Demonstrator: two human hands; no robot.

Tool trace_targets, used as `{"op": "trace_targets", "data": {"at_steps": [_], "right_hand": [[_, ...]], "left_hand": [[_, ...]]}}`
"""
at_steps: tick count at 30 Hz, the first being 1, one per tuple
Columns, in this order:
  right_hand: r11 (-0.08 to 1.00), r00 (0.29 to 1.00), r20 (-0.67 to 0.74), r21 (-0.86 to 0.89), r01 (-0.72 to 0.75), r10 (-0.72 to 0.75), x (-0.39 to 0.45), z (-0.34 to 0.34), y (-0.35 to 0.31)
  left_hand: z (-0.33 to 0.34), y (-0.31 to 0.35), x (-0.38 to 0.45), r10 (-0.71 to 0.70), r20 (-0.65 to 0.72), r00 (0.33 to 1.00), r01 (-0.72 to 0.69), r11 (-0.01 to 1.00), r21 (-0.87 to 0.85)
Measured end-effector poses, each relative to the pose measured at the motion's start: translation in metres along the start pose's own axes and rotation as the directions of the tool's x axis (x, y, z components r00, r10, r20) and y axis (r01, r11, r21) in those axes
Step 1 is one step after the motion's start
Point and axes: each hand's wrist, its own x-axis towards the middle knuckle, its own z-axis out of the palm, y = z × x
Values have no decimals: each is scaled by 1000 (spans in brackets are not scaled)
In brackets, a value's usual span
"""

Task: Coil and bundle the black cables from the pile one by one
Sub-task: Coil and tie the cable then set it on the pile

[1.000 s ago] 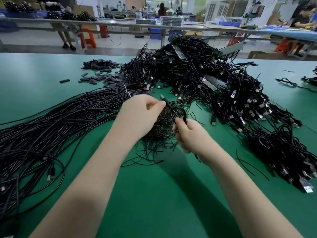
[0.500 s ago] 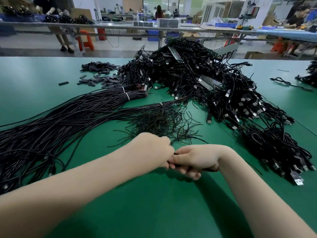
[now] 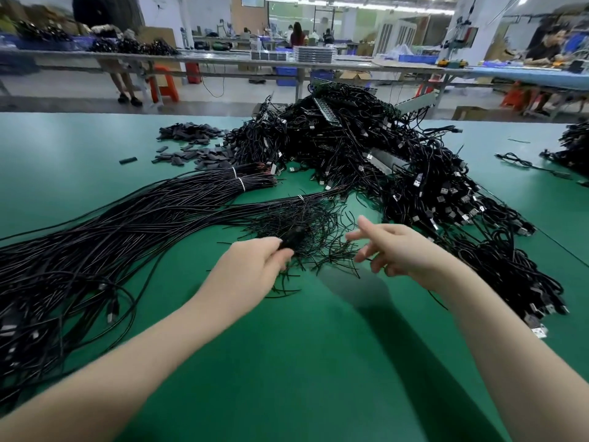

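Parted since a moment ago, left hand (image 3: 255,266) pinching a small coiled black cable bundle (image 3: 291,239) over loose thin black tie wires (image 3: 306,224), right hand (image 3: 398,250) just beside, fingers spread, holding nothing.

coiled cable (image 3: 291,239): small black bundle, pinched, at centre
pile (image 3: 366,154): tangled black cables, 12 to 4 o'clock
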Motion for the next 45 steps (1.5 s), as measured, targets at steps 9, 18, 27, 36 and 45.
{"op": "trace_targets", "data": {"at_steps": [9, 18, 27, 36, 45], "right_hand": [[785, 875, -392, -619, -23, -283, 35, 49, 41], [828, 824, -447, -558, 48, -349, 40, 52, 45], [864, 727, -563, -496, 83, -393, 40, 50, 45], [885, 593, -757, 43, 464, -274, 35, 40, 33], [791, 793, -584, 396, 466, -174, 37, 49, 32]], "left_hand": [[65, 1, 6, -354, -185, 917, 215, 828, -518], [72, -10, 8, -273, -178, 945, 140, 834, -534], [71, -9, 3, -265, -212, 941, 109, 826, -553], [71, -8, 4, -305, -209, 929, 136, 807, -575], [70, -8, 5, -309, -195, 931, 137, 789, -598]]}}
